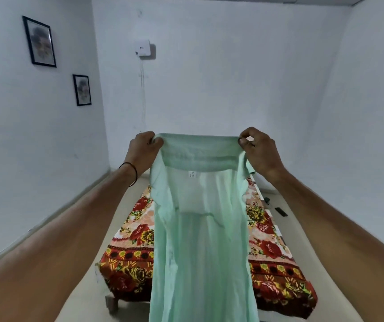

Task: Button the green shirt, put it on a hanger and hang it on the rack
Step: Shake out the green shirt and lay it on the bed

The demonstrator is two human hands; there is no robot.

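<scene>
The pale green shirt (200, 240) hangs in the air in front of me, held up by its collar with the inside facing me and a small white label showing below the collar. My left hand (141, 151) grips the collar's left end. At the collar's right end my right hand (259, 152) pinches the cloth between thumb and fingers. The shirt's front is open and its lower part drops out of the frame's bottom edge. No hanger or rack is in view.
A low bed with a red floral cover (277, 256) stands below and behind the shirt. White walls enclose the room, with two framed pictures (39, 41) on the left wall. A small dark object (281, 211) lies on the floor at the right.
</scene>
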